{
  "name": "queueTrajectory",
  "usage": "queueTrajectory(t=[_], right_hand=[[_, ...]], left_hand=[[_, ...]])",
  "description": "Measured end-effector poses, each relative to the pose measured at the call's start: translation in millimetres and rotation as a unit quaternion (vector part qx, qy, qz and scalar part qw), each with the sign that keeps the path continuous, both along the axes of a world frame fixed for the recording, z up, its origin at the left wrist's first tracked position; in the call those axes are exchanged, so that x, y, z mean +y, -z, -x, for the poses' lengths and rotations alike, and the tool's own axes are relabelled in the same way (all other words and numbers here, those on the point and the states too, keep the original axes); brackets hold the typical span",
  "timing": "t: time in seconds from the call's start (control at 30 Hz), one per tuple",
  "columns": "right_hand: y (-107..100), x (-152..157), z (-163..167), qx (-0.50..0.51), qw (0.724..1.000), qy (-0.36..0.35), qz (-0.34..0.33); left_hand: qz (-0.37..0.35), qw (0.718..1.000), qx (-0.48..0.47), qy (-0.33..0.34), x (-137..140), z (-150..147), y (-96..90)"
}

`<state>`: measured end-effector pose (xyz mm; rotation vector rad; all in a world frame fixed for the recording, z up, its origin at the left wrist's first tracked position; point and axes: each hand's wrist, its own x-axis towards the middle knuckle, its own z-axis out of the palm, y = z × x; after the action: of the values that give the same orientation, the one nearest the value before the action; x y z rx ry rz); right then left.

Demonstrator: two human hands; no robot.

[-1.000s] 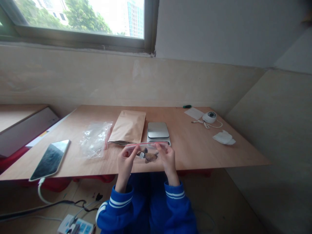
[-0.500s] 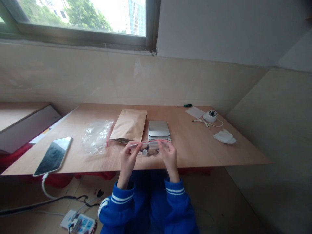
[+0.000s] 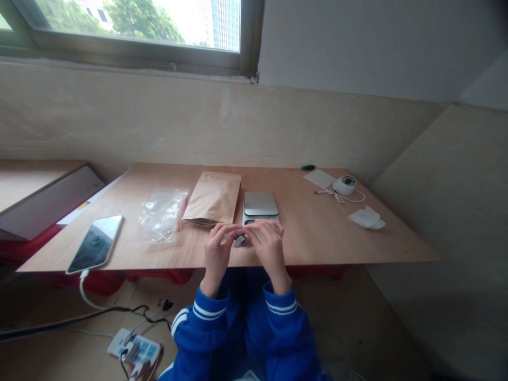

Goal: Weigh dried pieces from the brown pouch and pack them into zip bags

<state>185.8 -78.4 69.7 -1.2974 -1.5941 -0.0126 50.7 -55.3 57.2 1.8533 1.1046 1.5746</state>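
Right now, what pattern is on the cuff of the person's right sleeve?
The right cuff: white stripes on blue, best seen in the head view.

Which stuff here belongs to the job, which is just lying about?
Likely the job:
- small clear bag, in left hand and right hand
- loose clear plastic
- paper bag
- scale

Probably lying about:
- phone
- white camera
- power strip
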Motion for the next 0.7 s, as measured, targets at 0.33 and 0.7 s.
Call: queueTrajectory(t=[0.33,0.7], right_hand=[[0.3,-2.5,9.6,0.025,0.998,0.037,-0.039],[11.5,6.2,6.2,-0.013,1.000,0.005,0.007]], left_hand=[[-0.031,0.998,0.056,-0.002,-6.9,-0.9,-1.5],[-0.044,0.996,0.052,-0.053,-1.8,3.2,4.9]])
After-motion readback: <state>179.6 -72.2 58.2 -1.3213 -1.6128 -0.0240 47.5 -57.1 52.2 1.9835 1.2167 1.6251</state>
